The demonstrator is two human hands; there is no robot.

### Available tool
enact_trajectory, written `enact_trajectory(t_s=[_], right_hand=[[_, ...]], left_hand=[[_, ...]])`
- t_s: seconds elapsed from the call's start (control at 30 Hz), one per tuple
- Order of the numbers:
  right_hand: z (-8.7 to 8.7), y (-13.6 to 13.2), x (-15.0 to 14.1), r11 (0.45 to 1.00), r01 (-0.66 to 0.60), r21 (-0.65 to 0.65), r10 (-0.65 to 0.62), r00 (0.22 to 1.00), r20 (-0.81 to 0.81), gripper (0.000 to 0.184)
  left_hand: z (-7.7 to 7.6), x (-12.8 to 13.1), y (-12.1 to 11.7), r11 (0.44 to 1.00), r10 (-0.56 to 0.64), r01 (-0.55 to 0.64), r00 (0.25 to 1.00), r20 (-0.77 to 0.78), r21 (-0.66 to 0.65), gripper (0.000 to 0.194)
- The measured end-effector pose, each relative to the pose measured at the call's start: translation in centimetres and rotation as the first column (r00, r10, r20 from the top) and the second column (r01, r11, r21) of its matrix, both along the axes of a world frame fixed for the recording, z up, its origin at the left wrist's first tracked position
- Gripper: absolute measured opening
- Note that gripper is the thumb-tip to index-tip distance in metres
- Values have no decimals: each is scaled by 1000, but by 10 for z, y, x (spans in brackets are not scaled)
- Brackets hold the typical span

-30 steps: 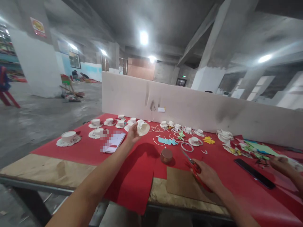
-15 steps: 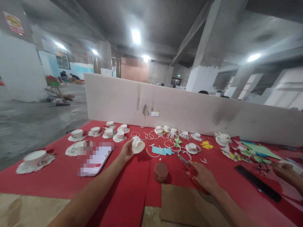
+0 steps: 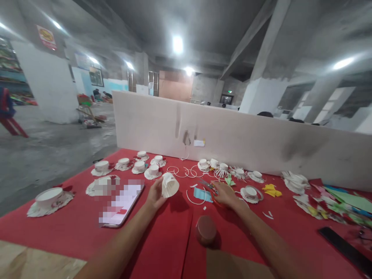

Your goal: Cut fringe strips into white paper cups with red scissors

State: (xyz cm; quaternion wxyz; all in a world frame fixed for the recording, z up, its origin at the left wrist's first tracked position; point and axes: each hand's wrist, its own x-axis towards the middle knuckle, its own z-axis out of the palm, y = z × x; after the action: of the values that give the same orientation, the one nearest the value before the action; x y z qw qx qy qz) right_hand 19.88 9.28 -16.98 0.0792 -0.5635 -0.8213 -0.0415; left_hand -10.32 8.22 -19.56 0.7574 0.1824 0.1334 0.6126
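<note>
A white paper cup with folded-back strips is gripped in my left hand, its round end tilted toward me. To the right, my right hand holds scissors with orange-red handles, the blades pointing left toward the cup. Beneath the scissors lies a fringed strip of blue paper, with a thin white paper ring around its left side. Nearest me stands a round brown container. White paper cup hats with spread brims sit in rows beyond my left hand.
A phone with a lit screen lies left on the red table cover; a dark phone lies at right. Coloured paper is heaped at far right. A pale partition borders the table's far side.
My right hand has moved left and away from me with the scissors, closer to the cup. The cup has turned in my left hand. The view has shifted, and another person's hand has left it.
</note>
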Motion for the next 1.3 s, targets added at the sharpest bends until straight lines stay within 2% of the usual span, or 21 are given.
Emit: enact_trajectory(t_s=[0.1, 0.2, 0.27, 0.33, 0.47, 0.53, 0.6, 0.7, 0.9, 1.03, 1.17, 1.3], right_hand=[[-1, 15, -14, 997, -53, -60, 54, 998, 17, 35], [5, 3, -7, 999, -28, -30, 29, 1000, 5, 40], [7, -22, 7, 999, 14, 33, -13, 1000, -18, 44], [0, -58, 22, 996, 62, 67, -59, 998, -33, 46], [-30, -137, 40, 998, -29, -53, 30, 999, 18, 53], [-40, -163, 46, 996, -41, -77, 44, 999, 33, 52], [-44, -176, 51, 997, -27, -75, 29, 999, 33, 51], [-45, -174, 60, 999, 21, -39, -20, 999, 27, 50], [-62, -132, 90, 965, 225, 135, -229, 973, 15, 46], [-72, -114, 107, 945, 284, 161, -291, 956, 21, 54], [-78, -122, 110, 957, 251, 148, -259, 965, 36, 53], [-71, -138, 116, 962, 228, 152, -237, 971, 41, 49]], left_hand=[[0, -2, 0, 1000, 3, -3, 1000, 9, -8, 18], [-1, -3, 1, 1000, 10, -9, 1000, 15, -17, 18], [-1, -4, 2, 1000, 16, -15, 1000, 17, -25, 19], [-1, -3, 3, 999, 20, -19, 1000, 14, -36, 20], [-3, -2, 7, 998, 10, -10, 1000, -6, -57, 22], [-3, -2, 8, 998, 4, -5, 1000, -12, -56, 24], [-4, -2, 8, 998, -2, 0, 1000, -21, -56, 26], [-3, -3, 7, 998, -8, 6, 999, -39, -59, 26], [1, -3, 2, 998, 25, -29, 998, -58, -59, 23], [3, -1, 2, 997, 38, -42, 997, -66, -59, 20], [3, -1, 4, 997, 35, -40, 996, -77, -64, 20], [2, -2, 4, 998, 18, -23, 997, -80, -66, 20]])
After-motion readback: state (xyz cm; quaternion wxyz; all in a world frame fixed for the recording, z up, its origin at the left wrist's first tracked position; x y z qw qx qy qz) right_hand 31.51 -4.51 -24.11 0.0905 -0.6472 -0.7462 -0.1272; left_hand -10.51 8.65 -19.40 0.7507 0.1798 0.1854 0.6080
